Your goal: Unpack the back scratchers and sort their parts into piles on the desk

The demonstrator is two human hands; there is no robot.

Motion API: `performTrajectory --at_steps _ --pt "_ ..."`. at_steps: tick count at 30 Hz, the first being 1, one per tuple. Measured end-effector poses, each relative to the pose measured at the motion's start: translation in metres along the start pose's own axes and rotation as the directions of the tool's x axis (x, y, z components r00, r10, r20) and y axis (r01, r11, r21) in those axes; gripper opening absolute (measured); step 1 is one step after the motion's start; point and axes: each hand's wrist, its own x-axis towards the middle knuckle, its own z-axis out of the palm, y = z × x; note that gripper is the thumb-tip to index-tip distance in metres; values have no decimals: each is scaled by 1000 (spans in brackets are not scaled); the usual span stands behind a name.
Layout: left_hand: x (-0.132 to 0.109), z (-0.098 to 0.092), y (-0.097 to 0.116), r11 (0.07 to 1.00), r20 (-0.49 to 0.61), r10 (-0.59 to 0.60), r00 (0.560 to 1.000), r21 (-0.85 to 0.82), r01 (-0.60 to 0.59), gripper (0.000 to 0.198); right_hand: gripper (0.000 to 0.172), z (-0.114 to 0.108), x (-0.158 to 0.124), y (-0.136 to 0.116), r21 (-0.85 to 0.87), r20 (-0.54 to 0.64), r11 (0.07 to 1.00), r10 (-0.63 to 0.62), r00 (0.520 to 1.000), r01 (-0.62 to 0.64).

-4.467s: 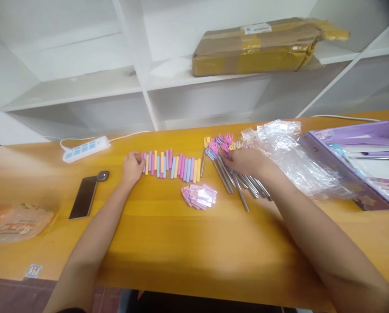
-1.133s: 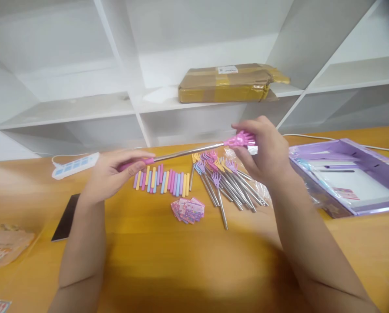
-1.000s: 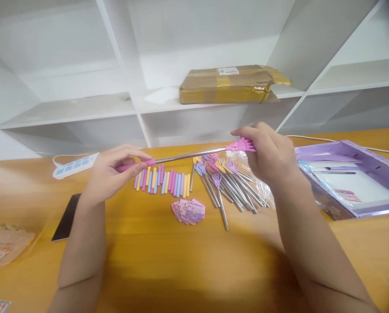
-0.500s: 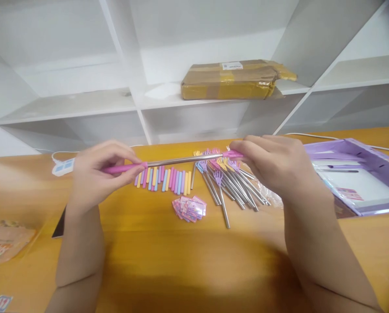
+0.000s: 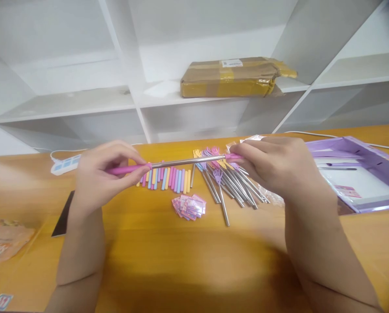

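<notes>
A back scratcher [image 5: 188,161] with a thin metal rod stretches almost level between my two hands above the table. My left hand [image 5: 106,174] is closed around its pink handle. The fingers of my right hand [image 5: 269,161] pinch its pink head, which they mostly cover. Below the rod lies a heap of back scratchers [image 5: 233,184], with metal rods and small hand-shaped heads in yellow, pink, purple and blue. Left of the heap, colored handle sleeves [image 5: 176,180] lie side by side. A small pile of pink printed cards [image 5: 189,206] is nearer to me.
At the right stands an open purple box [image 5: 377,174] with flat items inside. A power strip [image 5: 65,164], a dark flat object [image 5: 64,215] and an orange packet [image 5: 7,241] are on the left. A taped carton [image 5: 230,80] sits on the white shelf [image 5: 162,100] behind.
My left hand has shifted slightly right with the handle, and the two hands are a little closer together. Both still hold the back scratcher.
</notes>
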Motion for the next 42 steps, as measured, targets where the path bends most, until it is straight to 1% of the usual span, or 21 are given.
performTrajectory --at_steps 4,9,13,17,22,26,28,32,38,42 --pt "0 2 1 1000 18 -5 1000 -2 5 12 32 -1 2 -2 -113 -25 990 -90 996 87" --pt "0 3 0 1000 67 -15 998 4 15 12 38 -1 5 -9 -166 24 981 -98 995 101" --pt "0 8 1 1000 63 7 998 -22 -5 12 42 0 6 -15 -152 22 981 -117 993 119" --pt "1 13 3 1000 82 -9 997 0 9 12 39 1 8 -19 -115 9 985 -132 991 132" --pt "0 22 4 1000 88 19 996 3 -20 12 39 4 11 -26 -122 -16 974 -192 981 188" --pt "-1 31 4 999 61 31 998 -9 -31 12 42 5 13 -32 -164 3 973 -165 986 163" --pt "-2 33 4 999 54 43 998 -17 -42 12 41 5 13 -34 -171 13 972 -159 987 159" --pt "-4 35 5 997 44 74 996 -3 -74 13 38 5 11 -40 -155 -9 970 -191 982 187" --pt "-9 36 6 995 32 91 995 45 -92 17 32 10 10 -44 -52 -41 984 -174 984 171" --pt "-10 37 5 994 43 97 994 56 -99 24 34 12 10 -46 -78 -73 979 -192 979 187"
